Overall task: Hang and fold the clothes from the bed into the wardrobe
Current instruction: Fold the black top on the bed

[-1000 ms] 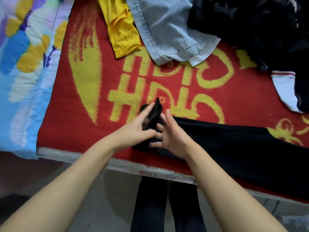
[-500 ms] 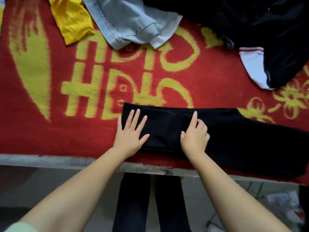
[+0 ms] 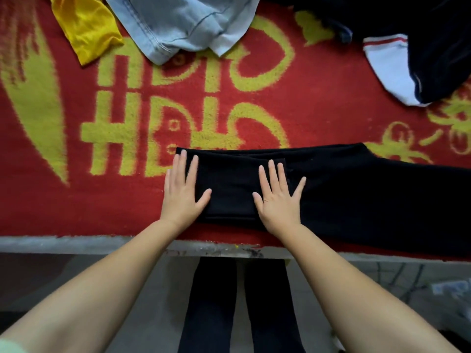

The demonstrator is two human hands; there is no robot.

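Note:
Black trousers [image 3: 356,189] lie lengthwise along the near edge of the bed, their left end folded over into a flat panel. My left hand [image 3: 183,189] presses flat on the left edge of that fold, fingers straight and partly on the red blanket. My right hand [image 3: 277,194] lies flat with spread fingers on the right edge of the folded panel. Neither hand grips the cloth.
A red blanket with yellow characters [image 3: 76,200] covers the bed. At the back lie a yellow garment [image 3: 86,29], a light denim garment [image 3: 178,24] and a dark heap with a white striped cuff [image 3: 390,64]. My dark trouser legs [image 3: 237,307] stand at the grey bed edge [image 3: 76,244].
A second ago both hands held the trouser end raised; it has since been folded down. Both hands now press flat, and the right hand's fingers have spread open.

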